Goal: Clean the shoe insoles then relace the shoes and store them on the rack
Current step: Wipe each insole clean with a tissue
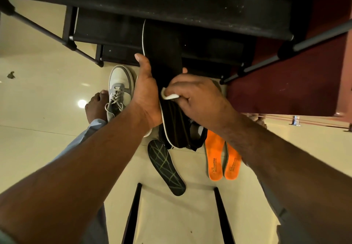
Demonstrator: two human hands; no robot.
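Observation:
My left hand grips a long black insole with a white edge from its left side and holds it up over the floor. My right hand presses a small white wipe onto the insole's middle. On the floor below lie a black insole with a pale line pattern and two orange insoles side by side. A grey and white laced sneaker stands to the left. A black shoe sits under the held insole, mostly hidden.
A black shoe rack with metal poles fills the top of the view. A dark red cabinet stands at right. My bare foot rests beside the sneaker. Two black stool legs cross the tiled floor near me.

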